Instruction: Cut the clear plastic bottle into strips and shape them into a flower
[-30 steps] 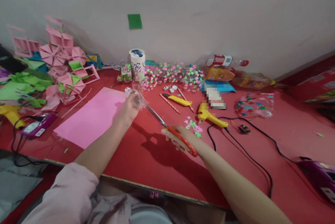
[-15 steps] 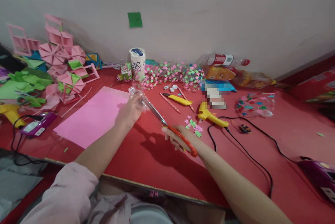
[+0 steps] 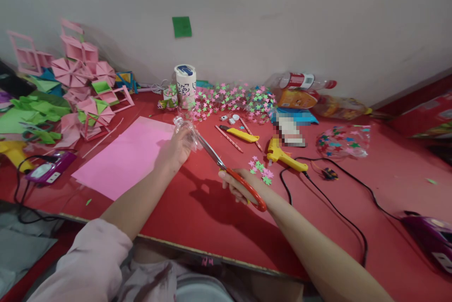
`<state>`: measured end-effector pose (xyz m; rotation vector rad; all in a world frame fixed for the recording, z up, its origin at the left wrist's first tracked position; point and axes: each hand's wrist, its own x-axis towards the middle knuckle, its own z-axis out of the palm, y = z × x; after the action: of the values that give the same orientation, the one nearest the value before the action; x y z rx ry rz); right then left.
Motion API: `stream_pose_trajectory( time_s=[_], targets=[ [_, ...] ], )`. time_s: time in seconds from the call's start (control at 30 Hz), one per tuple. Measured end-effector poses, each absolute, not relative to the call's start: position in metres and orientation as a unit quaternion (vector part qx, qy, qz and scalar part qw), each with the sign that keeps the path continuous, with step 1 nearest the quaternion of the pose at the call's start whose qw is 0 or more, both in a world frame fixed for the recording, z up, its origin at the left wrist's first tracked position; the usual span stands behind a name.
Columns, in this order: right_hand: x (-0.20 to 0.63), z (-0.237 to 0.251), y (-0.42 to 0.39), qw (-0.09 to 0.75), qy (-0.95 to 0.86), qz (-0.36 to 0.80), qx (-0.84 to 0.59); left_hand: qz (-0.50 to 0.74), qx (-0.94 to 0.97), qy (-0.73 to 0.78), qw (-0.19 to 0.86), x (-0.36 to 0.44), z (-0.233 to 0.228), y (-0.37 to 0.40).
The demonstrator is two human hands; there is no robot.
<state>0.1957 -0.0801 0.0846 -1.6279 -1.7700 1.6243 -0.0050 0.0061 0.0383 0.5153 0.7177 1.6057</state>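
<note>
My left hand (image 3: 181, 144) is closed around a clear plastic bottle piece (image 3: 186, 126), which has its neck end pointing up and away from me. In my right hand (image 3: 240, 184) is a pair of scissors (image 3: 243, 185) with red handles. Their long metal blades reach up and left to the lower edge of the plastic; whether the tips are inside it I cannot tell. Under my left forearm lies a pink paper sheet (image 3: 120, 158). Beyond the scissors are a yellow box cutter (image 3: 242, 134) and striped straws (image 3: 229, 139).
A yellow glue gun (image 3: 286, 156) with a black cord lies at the right, near loose paper stars (image 3: 260, 170). Star-filled clear containers (image 3: 233, 99) and a white cup (image 3: 185, 86) line the back. Pink paper models (image 3: 83, 71) crowd the left. A purple device (image 3: 431, 240) sits far right.
</note>
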Motion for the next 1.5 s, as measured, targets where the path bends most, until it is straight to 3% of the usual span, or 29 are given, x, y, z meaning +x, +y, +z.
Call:
stream_pose_trajectory(
  time_s=[0.5, 0.7, 0.77, 0.93, 1.0, 1.5],
  targets=[
    [0.197, 0.076, -0.075, 0.113, -0.62, 0.509, -0.587, 0.688, 0.249, 0.296, 0.614, -0.009, 0.037, 0.007],
    [0.207, 0.087, -0.075, 0.057, -0.679, 0.497, -0.537, 0.7, 0.234, 0.309, 0.599, -0.017, 0.04, 0.013],
    [0.206, 0.09, -0.076, 0.093, -0.688, 0.503, -0.514, 0.708, 0.236, 0.317, 0.584, -0.017, 0.041, 0.014],
    [0.197, 0.092, -0.073, 0.337, -0.615, 0.464, -0.542, 0.686, 0.328, 0.303, 0.575, 0.004, 0.036, 0.002],
    [0.194, 0.093, -0.068, 0.384, -0.588, 0.455, -0.547, 0.659, 0.392, 0.313, 0.561, 0.015, 0.033, -0.007],
    [0.18, 0.1, -0.066, 0.367, -0.595, 0.491, -0.52, 0.608, 0.509, 0.414, 0.447, 0.02, 0.049, -0.019]
  ],
)
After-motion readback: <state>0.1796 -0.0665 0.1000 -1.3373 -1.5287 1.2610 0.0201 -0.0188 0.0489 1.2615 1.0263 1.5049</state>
